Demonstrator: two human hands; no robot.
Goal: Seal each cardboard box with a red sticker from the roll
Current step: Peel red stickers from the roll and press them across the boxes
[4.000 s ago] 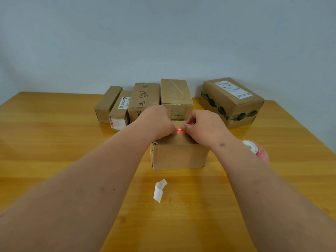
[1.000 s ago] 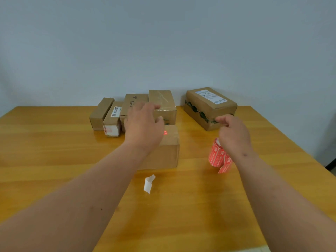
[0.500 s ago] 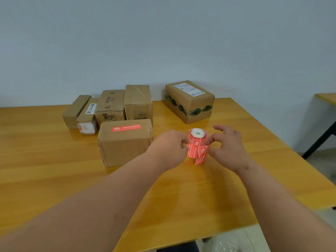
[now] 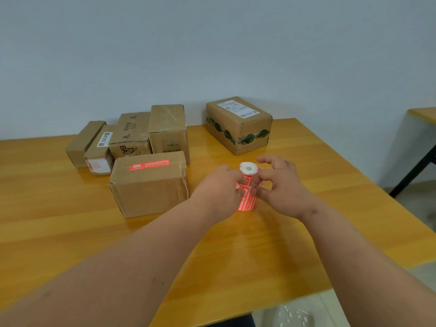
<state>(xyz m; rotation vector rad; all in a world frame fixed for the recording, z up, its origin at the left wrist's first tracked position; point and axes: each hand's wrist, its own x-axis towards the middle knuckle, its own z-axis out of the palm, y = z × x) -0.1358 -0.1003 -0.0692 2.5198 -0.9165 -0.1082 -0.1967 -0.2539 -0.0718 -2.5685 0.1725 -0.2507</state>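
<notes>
Both hands were on the red sticker roll with its white cardboard core (image 4: 247,179), just right of the sealed brown cardboard box (image 4: 151,182) — peeling time. The left hand (image 4: 218,187) pinched the roll's side; the right hand (image 4: 280,185) gripped the other side, thumb and fingers at the loose strip hanging below. The roll stood upright, core hole facing up, long axis vertical, above the yellow wooden table (image 4: 236,256). That box already wore a red sticker (image 4: 149,164) — the boxes behind it showed none. Next move, I'd judge: free one sticker cleanly, then carry it to an unsealed box.
</notes>
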